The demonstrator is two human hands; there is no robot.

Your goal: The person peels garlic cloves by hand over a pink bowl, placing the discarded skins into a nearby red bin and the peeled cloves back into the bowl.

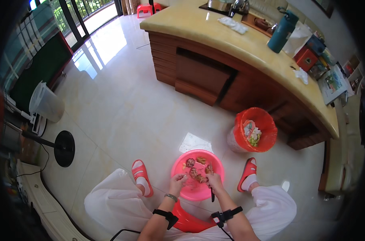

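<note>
A pink plastic basin [197, 194] sits on the floor between my feet. In it lie several knobbly brown and purplish pieces [190, 162] that look like roots, with small pale bits [184, 166] beside them. My right hand [214, 182] grips a knife [212, 192], its dark handle towards me and its narrow blade pointing away over the basin. The right fingertips are close to a brown piece [197, 177]. Over the basin's left side is my left hand [178, 181], thumb and fingertips drawn together; whether something small is between them cannot be made out.
A red-lined waste bin [270, 135] holding scraps stands ahead to the right, beside a wooden counter [200, 72] with a yellow stone top. A black round stand base [64, 149] and a clear plastic bucket [49, 104] are at left. Part of a red stool [190, 224] shows beneath me.
</note>
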